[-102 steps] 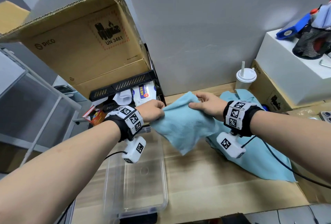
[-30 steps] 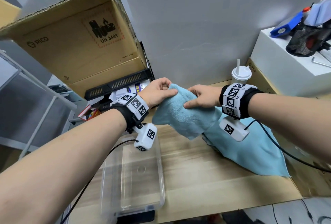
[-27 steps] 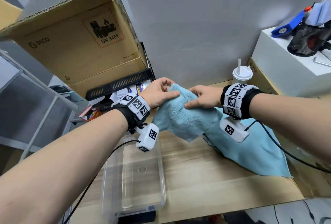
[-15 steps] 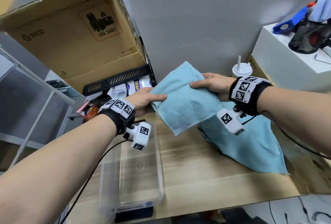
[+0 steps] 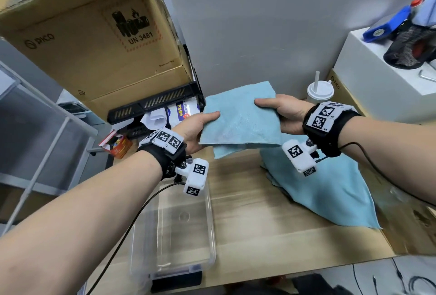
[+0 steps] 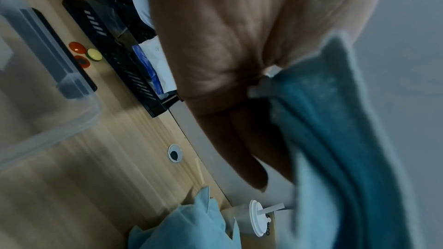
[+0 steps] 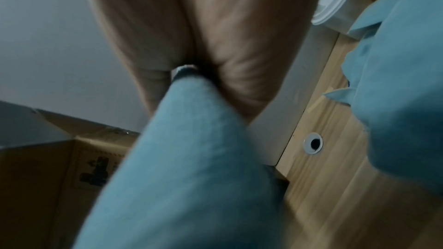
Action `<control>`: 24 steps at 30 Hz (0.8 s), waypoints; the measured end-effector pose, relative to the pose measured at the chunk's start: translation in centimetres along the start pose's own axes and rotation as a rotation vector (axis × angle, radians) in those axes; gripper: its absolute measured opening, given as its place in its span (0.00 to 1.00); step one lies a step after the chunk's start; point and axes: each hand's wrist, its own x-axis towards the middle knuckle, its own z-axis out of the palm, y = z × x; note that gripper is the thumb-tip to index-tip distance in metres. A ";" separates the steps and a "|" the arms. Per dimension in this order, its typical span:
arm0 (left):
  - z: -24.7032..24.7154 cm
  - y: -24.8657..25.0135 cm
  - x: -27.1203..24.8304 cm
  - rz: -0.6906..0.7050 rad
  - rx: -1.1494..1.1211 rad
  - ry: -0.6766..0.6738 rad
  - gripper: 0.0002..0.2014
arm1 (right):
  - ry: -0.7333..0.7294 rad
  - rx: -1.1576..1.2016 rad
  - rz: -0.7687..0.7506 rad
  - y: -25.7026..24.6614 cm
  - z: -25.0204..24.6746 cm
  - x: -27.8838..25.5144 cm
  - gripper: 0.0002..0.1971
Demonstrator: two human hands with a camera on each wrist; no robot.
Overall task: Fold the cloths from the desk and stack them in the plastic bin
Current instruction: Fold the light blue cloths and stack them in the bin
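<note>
Folding a cloth above the bin

Our left hand (image 5: 197, 129) and right hand (image 5: 282, 113) pinch the cloth (image 5: 240, 117) taut, seemingly doubled, over the bin (image 5: 212, 224) to square its edges.

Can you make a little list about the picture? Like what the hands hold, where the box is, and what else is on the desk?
held thing: folded blue cloth, up in the air above the desk
left hand: pinches the cloth's left edge
right hand: pinches the cloth's right edge
plastic bin: clear, on the desk below the left wrist, no cloth inside
other cloths: blue, lying spread on the desk to the right
cup with straw: by the wall, behind the right hand
</note>
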 end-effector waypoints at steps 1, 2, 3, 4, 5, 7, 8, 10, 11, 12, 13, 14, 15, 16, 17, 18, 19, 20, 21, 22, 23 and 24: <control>-0.2 0.0 0.1 0.007 0.024 0.015 0.10 | -0.017 -0.046 0.029 0.2 -0.1 -0.1 0.14; -0.3 0.0 0.2 0.010 0.040 0.027 0.11 | -0.036 -0.097 0.057 0.3 -0.3 -0.2 0.13; -0.6 0.0 0.3 0.013 0.050 0.035 0.12 | -0.046 -0.136 0.081 0.6 -0.5 -0.3 0.12; -0.8 0.0 0.4 0.020 0.051 0.032 0.14 | -0.048 -0.153 0.095 0.7 -0.8 -0.3 0.12; -1.1 0.0 0.4 0.033 0.047 0.015 0.15 | -0.043 -0.157 0.092 0.8 -1.0 -0.2 0.13; -1.3 0.1 0.2 0.051 0.045 -0.059 0.16 | -0.038 -0.147 0.060 0.9 -1.4 0.0 0.14; -1.3 0.1 0.1 0.061 0.048 -0.096 0.16 | -0.031 -0.130 0.042 0.9 -1.5 0.0 0.14; -1.4 0.1 0.0 0.084 0.039 -0.133 0.15 | -0.035 -0.081 0.023 0.9 -1.5 0.0 0.16; -1.5 0.2 0.0 0.092 0.023 -0.139 0.15 | -0.049 -0.060 0.012 0.9 -1.4 0.0 0.17; -1.5 0.3 0.0 0.097 0.009 -0.160 0.15 | -0.059 -0.049 -0.003 0.8 -1.4 -0.1 0.19; -1.6 0.3 0.0 0.102 0.003 -0.172 0.15 | -0.062 -0.051 -0.021 0.8 -1.3 -0.1 0.20; -1.8 0.4 0.0 0.111 0.000 -0.184 0.15 | -0.053 -0.055 -0.039 0.7 -1.2 -0.1 0.23; -1.9 0.5 0.0 0.113 0.000 -0.163 0.14 | -0.035 -0.060 -0.058 0.7 -1.2 0.0 0.27; -2.0 0.6 -0.1 0.123 0.006 -0.125 0.16 | -0.021 -0.072 -0.078 0.7 -1.2 0.0 0.31; -2.3 0.6 -0.1 0.126 0.011 -0.100 0.18 | -0.018 -0.091 -0.095 0.8 -1.3 0.0 0.32; -2.3 0.7 -0.2 0.119 0.000 -0.101 0.20 | -0.021 -0.122 -0.107 0.8 -1.4 0.0 0.33; -2.4 0.8 -0.4 0.111 -0.024 -0.120 0.19 | -0.027 -0.146 -0.111 0.9 -1.5 0.0 0.33; -2.7 0.8 -0.6 0.097 -0.048 -0.136 0.16 | -0.029 -0.155 -0.097 1.0 -1.5 0.1 0.33; -2.8 0.9 -0.8 0.076 -0.075 -0.138 0.14 | -0.030 -0.143 -0.069 1.1 -1.7 0.2 0.33; -2.8 1.0 -1.0 0.062 -0.086 -0.139 0.14 | -0.030 -0.125 -0.044 1.1 -1.8 0.2 0.32; -2.8 1.1 -1.0 0.054 -0.065 -0.117 0.14 | -0.027 -0.104 -0.016 1.1 -2.0 0.2 0.29; -2.7 1.0 -0.9 0.054 -0.015 -0.101 0.14 | -0.038 -0.075 0.013 1.0 -2.0 0.2 0.25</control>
